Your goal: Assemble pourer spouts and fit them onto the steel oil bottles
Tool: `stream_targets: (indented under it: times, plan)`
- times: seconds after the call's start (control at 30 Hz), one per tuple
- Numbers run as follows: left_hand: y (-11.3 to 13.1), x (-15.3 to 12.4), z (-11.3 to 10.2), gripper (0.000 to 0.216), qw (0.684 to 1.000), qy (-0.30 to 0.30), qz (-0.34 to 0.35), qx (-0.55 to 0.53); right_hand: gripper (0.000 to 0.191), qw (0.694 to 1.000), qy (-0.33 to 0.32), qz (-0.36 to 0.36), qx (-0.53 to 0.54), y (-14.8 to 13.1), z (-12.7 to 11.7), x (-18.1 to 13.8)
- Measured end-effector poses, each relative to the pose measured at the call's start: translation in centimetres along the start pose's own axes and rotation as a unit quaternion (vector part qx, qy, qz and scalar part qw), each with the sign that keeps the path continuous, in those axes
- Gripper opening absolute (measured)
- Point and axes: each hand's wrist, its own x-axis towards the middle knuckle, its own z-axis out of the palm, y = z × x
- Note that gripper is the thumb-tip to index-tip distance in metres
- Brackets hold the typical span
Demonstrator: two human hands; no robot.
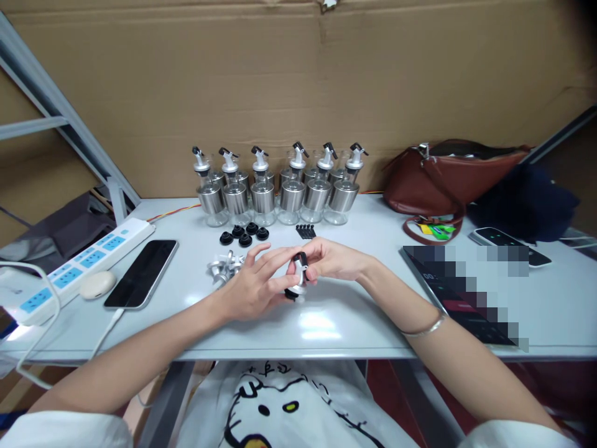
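Note:
Over the front of the table, my left hand grips a silver pour spout with a black rubber base and a black flip lid. My right hand has its thumb and fingers closed at the lid on the spout's top. Beside my left hand lie several loose silver spout bodies, partly hidden by it. Behind them sit several black rubber stoppers. A row of small black flip lids lies just beyond my hands. Glass oil bottles with steel sleeves stand at the back, the front ones wearing spouts.
To the left are a power strip, a round white case and a phone on a cable. A brown handbag, a tablet and another black device lie to the right. A cardboard wall closes the back.

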Motion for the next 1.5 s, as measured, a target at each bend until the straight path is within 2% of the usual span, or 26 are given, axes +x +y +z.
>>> stream_targets:
  times: [0.2, 0.4, 0.53, 0.77, 0.93, 1.5]
  plan:
    - [0.0, 0.0, 0.0, 0.038, 0.998, 0.004, -0.045, -0.046, 0.031, 0.998, 0.028, -0.02, 0.05, -0.3, 0.1, 0.0]
    - [0.2, 0.2, -0.2, 0.053, 0.988, -0.039, -0.111, -0.103, 0.027, 0.995, 0.09, -0.023, 0.03, -1.0, 0.7, -0.1]
    - [-0.1, 0.0, 0.2, 0.05, 0.988, -0.001, -0.112, -0.103, 0.028, 0.995, 0.092, -0.027, 0.016, -1.1, 0.9, 0.0]
    - [-0.5, 0.1, 0.4, 0.034, 0.985, 0.051, -0.118, -0.114, 0.035, 0.984, 0.154, -0.064, 0.069, -1.3, 0.9, 0.1]
    - [-0.3, 0.4, 0.2, 0.03, 0.983, 0.075, -0.105, -0.133, 0.032, 0.985, 0.14, -0.064, 0.082, -1.4, 0.9, 0.0]
    - [-0.4, 0.3, 0.3, 0.028, 0.982, 0.096, -0.108, -0.126, 0.031, 0.983, 0.14, -0.058, 0.101, -1.5, 1.0, 0.0]
